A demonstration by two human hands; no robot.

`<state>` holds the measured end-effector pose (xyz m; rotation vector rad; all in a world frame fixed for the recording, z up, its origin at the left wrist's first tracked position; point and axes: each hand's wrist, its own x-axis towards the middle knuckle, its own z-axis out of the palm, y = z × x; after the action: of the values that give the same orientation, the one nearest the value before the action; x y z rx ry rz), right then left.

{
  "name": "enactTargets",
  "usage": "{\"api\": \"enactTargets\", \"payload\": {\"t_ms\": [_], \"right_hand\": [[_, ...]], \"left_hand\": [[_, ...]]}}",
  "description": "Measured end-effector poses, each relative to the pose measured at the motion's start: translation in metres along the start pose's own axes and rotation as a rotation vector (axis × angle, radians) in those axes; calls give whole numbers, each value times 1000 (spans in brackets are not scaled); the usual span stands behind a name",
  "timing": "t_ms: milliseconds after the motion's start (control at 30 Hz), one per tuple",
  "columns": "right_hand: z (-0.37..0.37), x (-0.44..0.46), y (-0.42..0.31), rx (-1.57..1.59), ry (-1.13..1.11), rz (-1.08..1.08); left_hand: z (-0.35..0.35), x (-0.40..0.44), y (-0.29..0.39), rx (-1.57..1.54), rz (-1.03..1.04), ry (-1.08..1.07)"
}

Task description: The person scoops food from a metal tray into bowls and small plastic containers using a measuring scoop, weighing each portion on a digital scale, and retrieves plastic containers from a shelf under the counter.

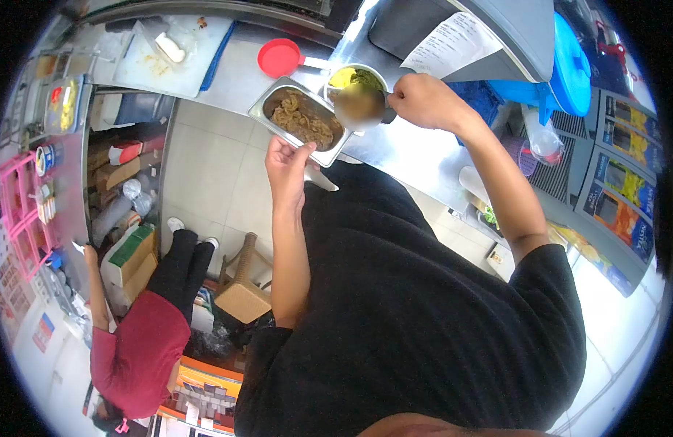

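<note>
My left hand (287,162) is closed on the near edge of a rectangular steel food pan (327,154), thumb over the rim. Brown cooked, sauced meat (301,120) lies inside the pan. Beside it on the right stands a round bowl (383,77) with yellow food (342,78) and chopped greens (365,79). A brownish blur covers the bowl's near part, so what is there cannot be told. My right hand (424,100) is closed at the bowl's right side, fingers pinched; what they hold is not clear.
A red round scoop (279,58) with a pale handle lies behind the pan on the steel counter (231,54). On the left is a white cutting board (177,58). A grey appliance with a paper sheet (453,45) stands at back right. Another person in red (151,342) is at lower left.
</note>
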<state>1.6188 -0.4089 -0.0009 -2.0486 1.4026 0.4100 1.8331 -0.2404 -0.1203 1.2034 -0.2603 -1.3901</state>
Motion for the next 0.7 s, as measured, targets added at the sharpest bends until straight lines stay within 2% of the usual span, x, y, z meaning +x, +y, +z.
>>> {"api": "enactTargets", "payload": {"t_ms": [100,300,700], "right_hand": [[7,0,9,-47,77,-17],[6,-7,24,-9,53,-68],[66,-25,86,562,98,-35]], "left_hand": [[0,-1,0,-3,7,1],[-9,-2,-3,-13,25,37],[-46,5,-23,-103,64,28]]}}
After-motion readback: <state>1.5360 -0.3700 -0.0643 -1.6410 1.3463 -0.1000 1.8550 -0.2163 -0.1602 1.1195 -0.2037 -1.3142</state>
